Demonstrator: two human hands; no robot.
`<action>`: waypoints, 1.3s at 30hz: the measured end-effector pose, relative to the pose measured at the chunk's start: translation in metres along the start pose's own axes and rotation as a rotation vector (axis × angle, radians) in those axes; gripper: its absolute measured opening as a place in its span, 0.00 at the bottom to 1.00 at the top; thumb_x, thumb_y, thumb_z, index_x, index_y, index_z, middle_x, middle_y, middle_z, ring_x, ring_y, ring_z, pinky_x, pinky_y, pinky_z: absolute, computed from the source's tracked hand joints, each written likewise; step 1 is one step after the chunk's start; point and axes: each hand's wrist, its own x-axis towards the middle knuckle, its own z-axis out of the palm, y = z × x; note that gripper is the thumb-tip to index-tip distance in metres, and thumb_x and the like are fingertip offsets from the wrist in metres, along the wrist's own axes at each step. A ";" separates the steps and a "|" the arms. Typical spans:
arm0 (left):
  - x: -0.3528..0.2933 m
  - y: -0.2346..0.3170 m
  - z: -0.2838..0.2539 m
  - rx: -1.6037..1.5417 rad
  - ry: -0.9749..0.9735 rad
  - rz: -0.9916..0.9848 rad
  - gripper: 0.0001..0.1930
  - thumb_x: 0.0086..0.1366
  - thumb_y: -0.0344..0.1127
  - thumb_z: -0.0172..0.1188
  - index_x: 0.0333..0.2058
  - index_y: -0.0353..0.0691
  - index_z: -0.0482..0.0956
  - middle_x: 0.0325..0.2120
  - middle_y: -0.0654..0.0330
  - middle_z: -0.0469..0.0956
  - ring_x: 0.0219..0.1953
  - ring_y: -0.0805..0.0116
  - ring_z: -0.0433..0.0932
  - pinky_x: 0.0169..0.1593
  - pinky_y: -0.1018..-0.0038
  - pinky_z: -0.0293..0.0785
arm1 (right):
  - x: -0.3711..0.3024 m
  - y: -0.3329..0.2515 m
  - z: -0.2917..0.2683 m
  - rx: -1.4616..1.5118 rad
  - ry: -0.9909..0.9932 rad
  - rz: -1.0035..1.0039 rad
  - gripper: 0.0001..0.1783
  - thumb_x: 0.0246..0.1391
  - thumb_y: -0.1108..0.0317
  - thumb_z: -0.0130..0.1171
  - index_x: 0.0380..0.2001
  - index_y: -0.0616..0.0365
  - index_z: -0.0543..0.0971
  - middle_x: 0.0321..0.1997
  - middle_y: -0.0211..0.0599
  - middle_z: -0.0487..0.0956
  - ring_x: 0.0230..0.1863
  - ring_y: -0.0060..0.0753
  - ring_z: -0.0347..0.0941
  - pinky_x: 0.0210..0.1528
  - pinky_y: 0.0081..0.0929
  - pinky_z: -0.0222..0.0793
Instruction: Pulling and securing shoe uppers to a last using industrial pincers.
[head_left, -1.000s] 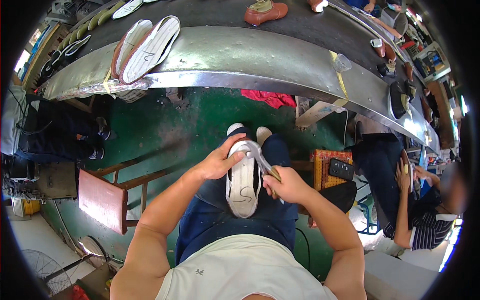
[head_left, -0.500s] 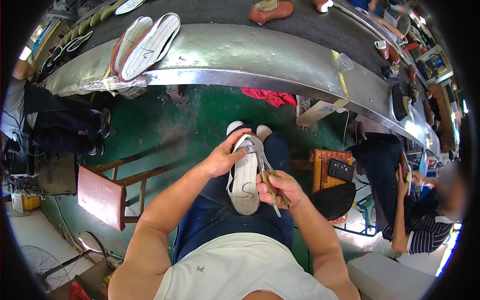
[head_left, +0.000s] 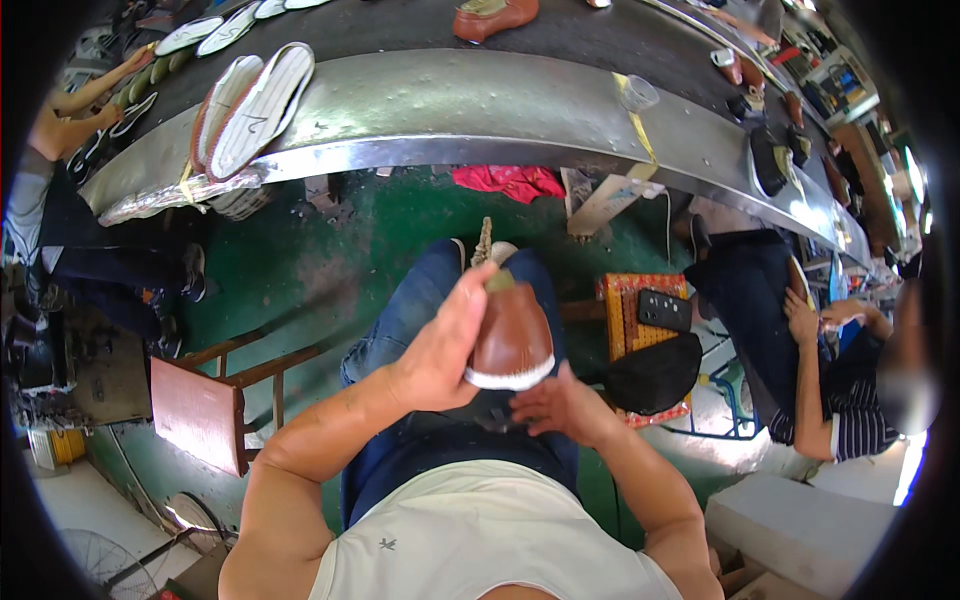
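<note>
A brown shoe [head_left: 512,335] with a whitish lower edge and an olive piece at its top is held up over my lap. My left hand [head_left: 447,335] grips its left side, fingers closed along it. Its brown upper is in view; its sole is hidden. Just below and right of the white edge is my right hand [head_left: 562,408], apart from the shoe, fingers spread and somewhat blurred. A dark, smeared object [head_left: 495,420] shows beside its fingertips, too blurred to name. A knobbly tan strip [head_left: 484,242] stands out beyond the shoe.
A metal-edged bench [head_left: 400,105] crosses ahead, with a pair of upturned shoes [head_left: 262,110] and a brown shoe [head_left: 495,18] on it. At left stands a wooden chair [head_left: 197,410]. A phone [head_left: 664,311] lies on a seat at right, near a seated co-worker [head_left: 850,390]. Another person stands left.
The shoe, earlier sole up on my lap, has been lifted and turned to show its brown upper. My right hand has moved off the sole, and the pincers it held are no longer clearly visible.
</note>
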 end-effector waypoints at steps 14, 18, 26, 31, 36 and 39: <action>-0.054 0.010 0.094 -0.327 0.332 -0.618 0.34 0.80 0.46 0.34 0.72 0.25 0.40 0.74 0.41 0.49 0.76 0.51 0.49 0.74 0.65 0.46 | 0.058 0.015 0.042 0.327 0.591 -0.012 0.25 0.76 0.46 0.33 0.50 0.50 0.75 0.37 0.31 0.79 0.27 0.27 0.74 0.16 0.28 0.64; -0.060 0.009 0.093 -0.511 0.404 -0.567 0.33 0.81 0.44 0.34 0.73 0.25 0.42 0.73 0.41 0.52 0.75 0.53 0.51 0.74 0.65 0.47 | 0.050 0.012 0.069 0.374 0.642 0.001 0.25 0.76 0.45 0.33 0.47 0.48 0.75 0.32 0.29 0.76 0.21 0.24 0.67 0.12 0.22 0.53; -0.025 -0.030 0.065 -0.581 0.270 -0.419 0.49 0.73 0.52 0.54 0.74 0.30 0.33 0.74 0.42 0.48 0.75 0.52 0.51 0.74 0.61 0.49 | 0.067 -0.043 0.048 0.060 0.590 0.075 0.31 0.74 0.38 0.32 0.36 0.51 0.73 0.22 0.29 0.70 0.17 0.25 0.65 0.15 0.24 0.58; -0.021 -0.047 0.046 -0.277 0.058 -0.417 0.58 0.60 0.45 0.71 0.75 0.34 0.36 0.74 0.45 0.46 0.73 0.52 0.56 0.73 0.60 0.53 | 0.068 -0.058 0.023 -0.222 0.529 0.097 0.32 0.74 0.40 0.31 0.34 0.55 0.72 0.19 0.28 0.69 0.17 0.26 0.70 0.15 0.25 0.61; -0.017 -0.036 0.035 -0.260 0.025 -0.379 0.49 0.62 0.38 0.68 0.72 0.31 0.44 0.72 0.41 0.50 0.73 0.48 0.55 0.72 0.57 0.53 | 0.069 -0.061 0.007 -0.902 0.651 -0.457 0.22 0.73 0.55 0.43 0.47 0.65 0.75 0.37 0.42 0.79 0.35 0.36 0.78 0.41 0.31 0.74; -0.025 -0.044 0.041 -0.116 0.079 -0.181 0.48 0.62 0.38 0.68 0.72 0.31 0.46 0.71 0.36 0.50 0.74 0.42 0.52 0.73 0.53 0.49 | 0.074 -0.074 0.024 -1.055 0.588 -0.914 0.21 0.68 0.63 0.55 0.57 0.65 0.75 0.52 0.50 0.77 0.52 0.43 0.76 0.58 0.33 0.70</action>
